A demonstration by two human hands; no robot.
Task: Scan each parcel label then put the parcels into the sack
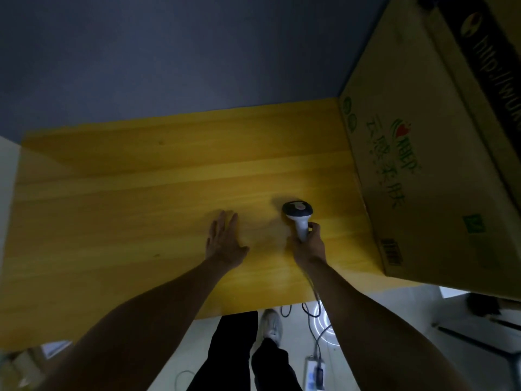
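Note:
A handheld barcode scanner with a dark head and white handle lies on the yellow wooden table. My right hand grips its handle, fingers curled round it. Its cable runs back along my forearm and over the table's near edge. To the left of the scanner, my left hand rests flat on the tabletop with straight fingers, holding nothing. No small parcel or sack shows in this view.
A large cardboard box with green print and a barcode label stands on the table's right side. A blue wall rises behind the table. Below the near edge are my legs, a shoe, cables and a power strip on the pale floor.

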